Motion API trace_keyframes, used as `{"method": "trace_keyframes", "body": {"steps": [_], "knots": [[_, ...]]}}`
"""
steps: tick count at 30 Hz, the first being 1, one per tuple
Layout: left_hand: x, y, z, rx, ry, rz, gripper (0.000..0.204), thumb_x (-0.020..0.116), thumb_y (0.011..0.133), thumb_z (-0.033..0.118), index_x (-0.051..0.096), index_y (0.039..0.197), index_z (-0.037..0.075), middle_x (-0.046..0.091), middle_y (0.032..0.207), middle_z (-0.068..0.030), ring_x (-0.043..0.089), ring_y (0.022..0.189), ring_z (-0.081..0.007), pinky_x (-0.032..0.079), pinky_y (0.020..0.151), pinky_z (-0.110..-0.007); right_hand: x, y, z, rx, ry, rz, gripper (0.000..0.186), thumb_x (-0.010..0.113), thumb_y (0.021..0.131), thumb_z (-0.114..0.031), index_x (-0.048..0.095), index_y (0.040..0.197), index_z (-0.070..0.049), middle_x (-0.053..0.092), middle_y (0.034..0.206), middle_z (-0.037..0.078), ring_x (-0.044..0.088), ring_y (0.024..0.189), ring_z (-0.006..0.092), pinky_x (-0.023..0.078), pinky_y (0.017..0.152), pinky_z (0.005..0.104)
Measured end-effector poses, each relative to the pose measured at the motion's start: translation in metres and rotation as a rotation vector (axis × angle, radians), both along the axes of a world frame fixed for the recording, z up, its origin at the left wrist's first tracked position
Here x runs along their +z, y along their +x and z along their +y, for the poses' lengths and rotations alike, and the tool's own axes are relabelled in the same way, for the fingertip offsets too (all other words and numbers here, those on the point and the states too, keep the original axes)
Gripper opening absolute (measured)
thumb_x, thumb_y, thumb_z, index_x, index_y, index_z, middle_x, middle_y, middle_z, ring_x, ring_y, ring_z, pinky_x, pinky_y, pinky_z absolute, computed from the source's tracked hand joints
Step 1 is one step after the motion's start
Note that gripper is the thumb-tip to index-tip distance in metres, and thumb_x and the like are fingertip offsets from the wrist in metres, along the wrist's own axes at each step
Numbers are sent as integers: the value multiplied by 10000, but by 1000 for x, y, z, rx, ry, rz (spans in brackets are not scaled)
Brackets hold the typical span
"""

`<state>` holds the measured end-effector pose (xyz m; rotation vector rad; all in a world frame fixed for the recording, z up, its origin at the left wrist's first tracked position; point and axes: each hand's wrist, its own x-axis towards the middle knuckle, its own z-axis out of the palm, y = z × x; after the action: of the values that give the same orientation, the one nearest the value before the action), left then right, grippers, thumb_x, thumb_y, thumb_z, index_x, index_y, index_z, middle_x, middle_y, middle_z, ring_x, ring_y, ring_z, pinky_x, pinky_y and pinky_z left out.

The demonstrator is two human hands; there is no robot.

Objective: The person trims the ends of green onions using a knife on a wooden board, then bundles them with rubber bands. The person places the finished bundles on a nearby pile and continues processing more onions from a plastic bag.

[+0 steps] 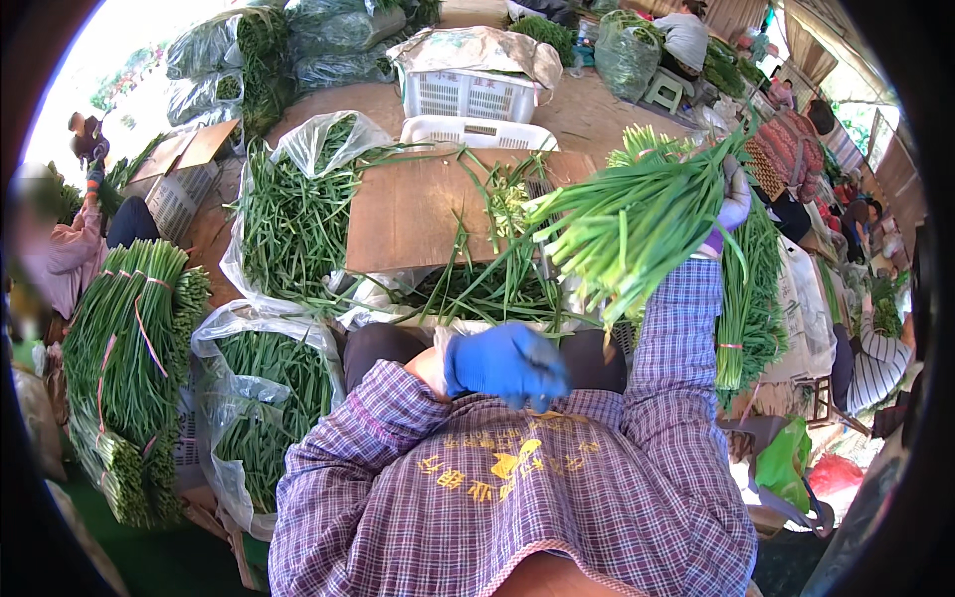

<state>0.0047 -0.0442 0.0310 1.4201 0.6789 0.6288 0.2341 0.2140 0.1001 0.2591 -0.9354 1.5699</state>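
Observation:
My right hand [734,199], in a light purple glove, is raised at the right and closed around a large bunch of garlic chives [637,214]. The leaves fan out to the left and their pale ends hang down over the work board. My left hand [507,366], in a blue glove, is in front of my lap with its fingers curled in. Whatever it may hold is hidden. Just beyond it, loose chive leaves [477,294] lie in a heap. A brown board [408,214] lies behind them, with scattered leaves and pale stems on its right part.
Clear plastic bags of chives [274,398] stand to my left, beside tall tied bundles [124,328]. White crates [473,97] are beyond the board. More tied chives [751,298] are by my right arm. Other people, including one in a pink top [75,254], sit nearby.

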Motion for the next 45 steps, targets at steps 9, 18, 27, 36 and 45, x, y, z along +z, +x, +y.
{"method": "trace_keyframes", "body": {"steps": [9,18,27,36,45], "knots": [[-12,6,13,52,-391,-779,658,621,888,295,312,1406,34,579,1199,-233,667,909,-299,567,776,-401,2,-25,-14,-305,-332,3,345,446,849,-281,628,973,-16,658,897,147,642,798,321,537,720,494],[-10,-4,4,161,-251,-408,243,593,907,162,648,1010,-51,697,835,-148,673,673,-182,551,605,-269,-2,-32,-11,-441,-427,42,322,467,836,-296,604,927,-19,639,873,146,626,776,308,527,725,504],[-10,-18,17,546,-296,-489,367,591,908,254,542,1169,1,660,979,-121,662,782,-191,545,705,-298,-1,-37,-18,-507,-404,-25,353,466,856,-304,599,929,15,636,857,157,624,788,309,527,720,453],[-35,-12,37,781,-184,-405,300,585,913,189,575,1146,1,673,902,-95,654,687,-180,540,608,-289,17,-68,-23,-640,-355,-72,194,568,789,-187,645,834,-15,643,873,91,599,839,218,467,840,369],[-88,-18,29,668,74,236,421,691,845,114,547,1198,-65,636,1113,-174,619,1021,-196,493,880,-289,55,-108,-22,-610,-290,-27,232,552,806,-191,645,847,18,660,841,113,614,757,209,507,742,330]]}}
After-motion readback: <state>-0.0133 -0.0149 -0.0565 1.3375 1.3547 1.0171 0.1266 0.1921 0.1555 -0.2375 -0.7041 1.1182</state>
